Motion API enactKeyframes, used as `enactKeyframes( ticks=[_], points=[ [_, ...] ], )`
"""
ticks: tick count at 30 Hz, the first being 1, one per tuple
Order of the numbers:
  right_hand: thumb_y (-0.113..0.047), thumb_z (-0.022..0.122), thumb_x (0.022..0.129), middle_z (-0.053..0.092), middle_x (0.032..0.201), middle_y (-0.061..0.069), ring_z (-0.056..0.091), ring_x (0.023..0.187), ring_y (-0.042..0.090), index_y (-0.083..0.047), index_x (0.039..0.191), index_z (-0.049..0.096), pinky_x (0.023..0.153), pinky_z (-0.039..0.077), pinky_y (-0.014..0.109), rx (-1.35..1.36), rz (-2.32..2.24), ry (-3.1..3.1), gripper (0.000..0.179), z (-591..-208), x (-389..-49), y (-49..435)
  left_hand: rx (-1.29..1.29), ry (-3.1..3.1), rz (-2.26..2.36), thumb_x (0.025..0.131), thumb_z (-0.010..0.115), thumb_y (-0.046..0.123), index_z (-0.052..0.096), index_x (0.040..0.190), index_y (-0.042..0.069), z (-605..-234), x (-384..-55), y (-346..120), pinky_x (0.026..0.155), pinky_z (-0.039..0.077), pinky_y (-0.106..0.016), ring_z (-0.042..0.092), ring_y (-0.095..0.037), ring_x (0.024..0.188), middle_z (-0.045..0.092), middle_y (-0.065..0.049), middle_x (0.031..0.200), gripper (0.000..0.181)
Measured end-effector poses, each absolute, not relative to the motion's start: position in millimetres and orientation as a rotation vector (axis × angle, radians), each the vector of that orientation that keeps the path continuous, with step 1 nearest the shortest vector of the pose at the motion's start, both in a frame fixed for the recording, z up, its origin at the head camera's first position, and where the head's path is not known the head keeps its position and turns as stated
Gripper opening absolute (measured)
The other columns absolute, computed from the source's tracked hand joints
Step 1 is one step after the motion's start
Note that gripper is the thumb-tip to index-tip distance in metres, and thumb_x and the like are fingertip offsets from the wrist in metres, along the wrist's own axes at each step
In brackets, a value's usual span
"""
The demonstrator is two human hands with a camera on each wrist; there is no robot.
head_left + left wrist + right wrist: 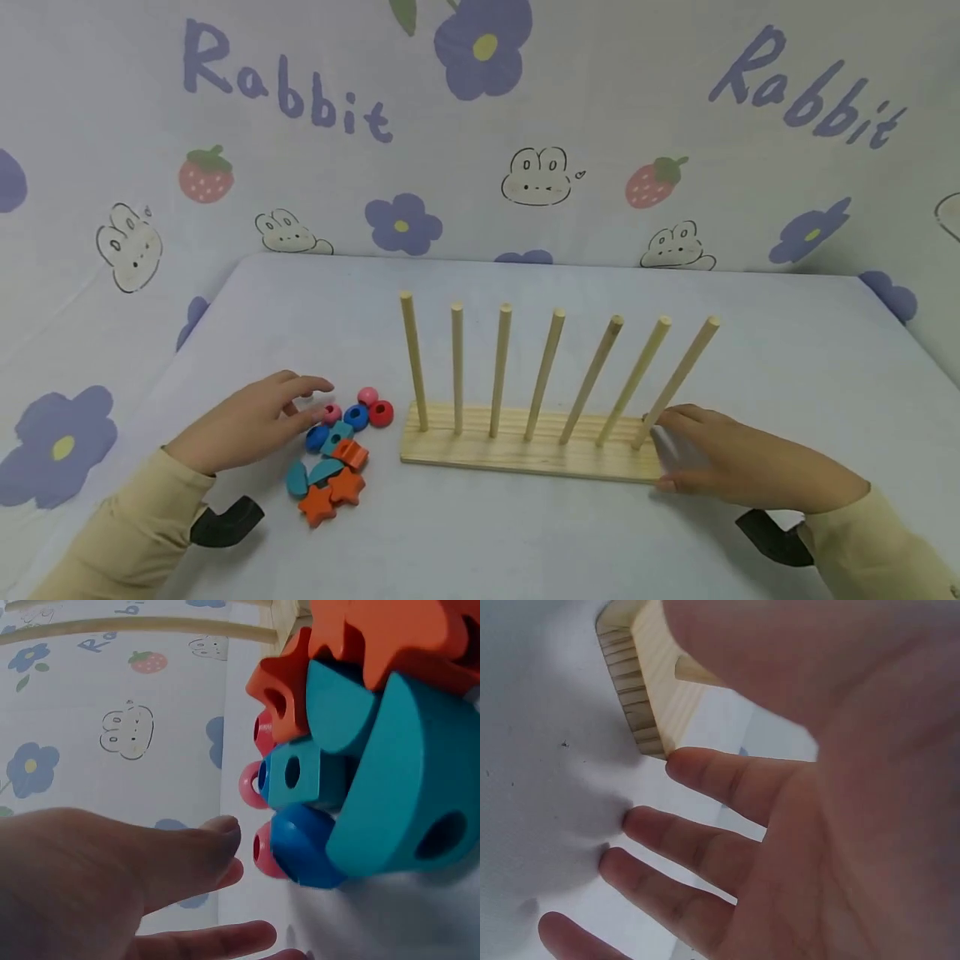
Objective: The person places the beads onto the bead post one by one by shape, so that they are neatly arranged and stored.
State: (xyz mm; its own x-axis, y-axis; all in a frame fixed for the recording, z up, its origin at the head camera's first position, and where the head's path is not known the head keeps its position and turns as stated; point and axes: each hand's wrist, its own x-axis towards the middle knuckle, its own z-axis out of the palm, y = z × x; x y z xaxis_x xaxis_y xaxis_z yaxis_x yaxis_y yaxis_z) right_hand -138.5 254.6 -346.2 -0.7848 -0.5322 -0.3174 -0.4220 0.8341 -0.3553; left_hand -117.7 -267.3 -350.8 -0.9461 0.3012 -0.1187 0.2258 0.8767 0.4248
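My left hand (251, 421) hovers over a small pile at the left, thumb and fingers apart, nearest a pink bead (332, 413). In the left wrist view its fingers hold nothing. The pile has blue beads (356, 417), a red bead (381, 413), a teal block (337, 437), teal half-rounds (297, 479), an orange block (351, 454) and orange stars (317, 505). My right hand (750, 458) is at the right end of the wooden peg board (525, 458), thumb by the near corner. In the right wrist view the index fingertip (682, 763) touches a corner; the other fingers spread out.
Several upright pegs (457, 367) stand in a row along the board, leaning rightward in the head view. A white tabletop (525, 542) lies under everything. Behind it hangs a printed cloth (585, 108) with rabbits and flowers. A black strap piece (227, 523) shows at the left wrist.
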Motion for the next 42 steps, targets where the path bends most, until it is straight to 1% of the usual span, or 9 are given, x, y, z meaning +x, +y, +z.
enactKeyframes(
  ticks=[8, 11, 16, 27, 29, 33, 35, 38, 42],
  points=[
    [-0.061, 0.062, 0.083, 0.051, 0.13, 0.01, 0.052, 0.119, 0.033, -0.012, 0.13, 0.048, 0.09, 0.048, 0.049, -0.883, -0.295, 2.712, 0.069, -346, -138, 253, 0.564, 2.934, 0.547, 0.093, 0.063, 0.032, 0.065, 0.121, 0.02, -346, -104, -253, 0.073, 0.054, -0.035, 0.058, -0.017, 0.09, 0.06, -0.006, 0.111, 0.031],
    [-0.062, 0.057, 0.085, 0.051, 0.129, 0.009, 0.052, 0.118, 0.032, -0.012, 0.128, 0.048, 0.089, 0.049, 0.049, -0.901, -0.279, 2.734, 0.066, -345, -139, 254, 0.71, 3.01, 0.519, 0.088, 0.069, 0.028, 0.068, 0.115, 0.024, -348, -98, -247, 0.08, 0.051, -0.045, 0.056, -0.025, 0.101, 0.059, -0.009, 0.117, 0.027],
    [-0.069, 0.05, 0.084, 0.049, 0.132, 0.009, 0.049, 0.121, 0.032, -0.013, 0.129, 0.048, 0.091, 0.047, 0.051, -0.86, -0.275, 2.737, 0.072, -344, -139, 255, 0.896, 3.122, 0.461, 0.083, 0.074, 0.025, 0.07, 0.111, 0.025, -350, -92, -241, 0.082, 0.045, -0.06, 0.047, -0.034, 0.118, 0.052, -0.015, 0.132, 0.028],
    [-0.068, 0.052, 0.084, 0.05, 0.13, 0.008, 0.051, 0.118, 0.03, -0.014, 0.128, 0.049, 0.09, 0.048, 0.048, -0.888, -0.283, 2.771, 0.07, -347, -138, 253, 0.926, 3.11, 0.523, 0.079, 0.079, 0.027, 0.07, 0.102, 0.026, -349, -90, -227, 0.085, 0.043, -0.053, 0.044, -0.026, 0.119, 0.054, -0.008, 0.128, 0.025],
    [-0.066, 0.054, 0.084, 0.05, 0.13, 0.008, 0.051, 0.118, 0.03, -0.014, 0.128, 0.049, 0.09, 0.048, 0.048, -0.9, -0.279, 2.779, 0.069, -348, -138, 253, 0.892, 3.098, 0.63, 0.082, 0.076, 0.025, 0.068, 0.106, 0.022, -345, -91, -224, 0.089, 0.045, -0.05, 0.048, -0.023, 0.117, 0.057, -0.005, 0.124, 0.025],
    [-0.063, 0.057, 0.084, 0.051, 0.128, 0.006, 0.051, 0.117, 0.029, -0.013, 0.127, 0.05, 0.09, 0.048, 0.047, -0.915, -0.269, 2.799, 0.065, -351, -136, 253, 0.732, 2.97, 0.977, 0.092, 0.065, 0.022, 0.061, 0.117, 0.015, -331, -92, -217, 0.08, 0.053, -0.034, 0.059, -0.016, 0.098, 0.063, 0.002, 0.114, 0.027],
    [-0.062, 0.058, 0.084, 0.051, 0.128, 0.006, 0.051, 0.117, 0.03, -0.013, 0.125, 0.05, 0.09, 0.048, 0.047, -0.921, -0.27, 2.802, 0.064, -353, -135, 253, 0.618, 2.842, 1.191, 0.096, 0.059, 0.024, 0.057, 0.121, 0.015, -322, -92, -215, 0.074, 0.053, -0.031, 0.061, -0.018, 0.09, 0.064, 0.002, 0.111, 0.027],
    [-0.062, 0.058, 0.084, 0.051, 0.128, 0.006, 0.052, 0.117, 0.029, -0.014, 0.124, 0.051, 0.09, 0.048, 0.046, -0.929, -0.252, 2.807, 0.064, -356, -134, 252, 0.519, 2.66, 1.47, 0.1, 0.052, 0.022, 0.051, 0.126, 0.016, -308, -92, -211, 0.075, 0.052, -0.031, 0.059, -0.023, 0.088, 0.061, -0.003, 0.11, 0.027],
    [-0.06, 0.061, 0.083, 0.052, 0.125, 0.007, 0.053, 0.114, 0.029, -0.011, 0.122, 0.052, 0.089, 0.049, 0.045, -0.967, -0.225, 2.834, 0.063, -359, -133, 251, 0.583, 2.514, 1.776, 0.101, 0.046, 0.013, 0.046, 0.132, 0.011, -286, -96, -204, 0.075, 0.052, -0.03, 0.057, -0.025, 0.087, 0.056, -0.012, 0.11, 0.031]
  ],
)
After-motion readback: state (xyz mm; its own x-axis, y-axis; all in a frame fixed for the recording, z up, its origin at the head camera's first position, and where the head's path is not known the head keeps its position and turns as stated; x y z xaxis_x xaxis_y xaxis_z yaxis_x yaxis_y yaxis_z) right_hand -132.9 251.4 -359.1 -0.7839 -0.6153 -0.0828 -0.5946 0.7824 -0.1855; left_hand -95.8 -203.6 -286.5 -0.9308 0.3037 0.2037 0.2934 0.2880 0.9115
